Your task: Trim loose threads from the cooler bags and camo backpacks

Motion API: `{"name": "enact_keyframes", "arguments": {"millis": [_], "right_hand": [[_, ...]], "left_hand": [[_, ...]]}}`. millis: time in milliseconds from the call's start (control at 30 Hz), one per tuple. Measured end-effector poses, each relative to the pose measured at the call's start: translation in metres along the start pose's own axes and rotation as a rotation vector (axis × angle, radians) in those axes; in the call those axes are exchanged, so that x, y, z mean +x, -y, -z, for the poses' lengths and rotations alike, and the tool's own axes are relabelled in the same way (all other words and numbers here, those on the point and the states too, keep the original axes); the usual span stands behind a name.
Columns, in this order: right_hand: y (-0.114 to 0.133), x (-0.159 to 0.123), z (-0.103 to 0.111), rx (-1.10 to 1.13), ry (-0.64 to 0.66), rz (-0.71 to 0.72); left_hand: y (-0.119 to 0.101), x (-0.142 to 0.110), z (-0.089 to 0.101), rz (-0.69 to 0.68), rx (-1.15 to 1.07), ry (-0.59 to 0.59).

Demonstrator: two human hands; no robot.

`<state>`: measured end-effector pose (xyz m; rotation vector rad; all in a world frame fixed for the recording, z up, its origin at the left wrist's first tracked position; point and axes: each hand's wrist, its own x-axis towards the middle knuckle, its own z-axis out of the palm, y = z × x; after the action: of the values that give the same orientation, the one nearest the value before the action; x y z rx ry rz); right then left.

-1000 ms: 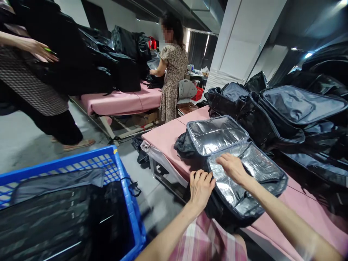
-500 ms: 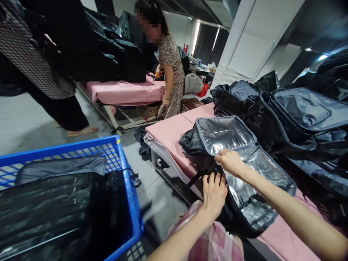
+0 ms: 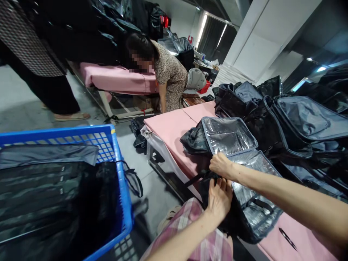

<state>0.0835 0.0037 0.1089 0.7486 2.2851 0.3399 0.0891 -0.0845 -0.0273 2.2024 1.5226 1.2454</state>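
Note:
A black insulated bag (image 3: pixel 257 203) lies on the pink-covered table, its silver foil lining showing. Its lid (image 3: pixel 230 136), foil-lined with grey edging, is folded back. My left hand (image 3: pixel 220 197) curls its fingers over the near side of the bag, against the black fabric. Just above it, my right hand (image 3: pixel 223 166) is closed at the bag's edge by the lid's corner. Both hands are close together, and the exact spot under the right fingertips is hidden. A slim black tool (image 3: pixel 287 239) rests on the table beside the bag.
A blue plastic crate (image 3: pixel 126 203) holding dark bags stands at the left, a strap hanging over its side. More black bags (image 3: pixel 272 123) are piled on the right. Beyond are a second pink table (image 3: pixel 116 79), a bending co-worker (image 3: pixel 174 78) and another standing person (image 3: pixel 32 54).
The bag has shifted slightly, uncovering the slim black tool. My right hand has moved a little left and down, closer to my left. The co-worker has bent down lower.

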Motion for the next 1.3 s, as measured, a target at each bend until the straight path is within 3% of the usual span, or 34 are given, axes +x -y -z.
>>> {"name": "enact_keyframes", "arguments": {"millis": [100,267,400,500,667,733,833,933,1033,1167,1300], "right_hand": [[-0.010,-0.003,0.002,-0.020,-0.045,-0.007],[-0.001,-0.010,-0.019,-0.027,-0.067,0.070],[-0.015,-0.029,-0.018,-0.049,-0.022,-0.029],[-0.024,-0.038,-0.015,-0.032,-0.075,-0.086],[-0.018,-0.045,-0.037,-0.030,-0.157,0.001],[-0.025,-0.052,-0.042,-0.054,-0.125,-0.054],[-0.039,-0.057,-0.031,-0.051,-0.084,-0.153],[-0.038,-0.040,-0.011,-0.021,-0.103,-0.128],[-0.021,-0.004,-0.001,-0.029,-0.069,-0.074],[0.000,0.032,-0.006,-0.035,-0.013,-0.011],[0.005,0.040,-0.013,-0.047,0.056,0.002]], "left_hand": [[-0.002,-0.001,0.007,-0.052,0.099,-0.041],[-0.002,-0.001,0.015,-0.065,0.124,-0.048],[-0.002,-0.001,0.019,-0.080,0.136,-0.030],[-0.002,-0.001,0.019,-0.071,0.173,0.002],[-0.001,-0.003,0.015,-0.082,0.186,-0.009],[-0.001,-0.004,0.014,-0.105,0.188,0.003],[-0.002,-0.003,0.013,-0.110,0.197,0.022],[-0.003,-0.002,0.011,-0.109,0.192,0.036],[-0.003,-0.003,0.008,-0.106,0.167,0.013],[-0.002,-0.002,0.010,-0.114,0.162,0.018],[-0.002,0.001,0.017,-0.147,0.185,0.059]]}}
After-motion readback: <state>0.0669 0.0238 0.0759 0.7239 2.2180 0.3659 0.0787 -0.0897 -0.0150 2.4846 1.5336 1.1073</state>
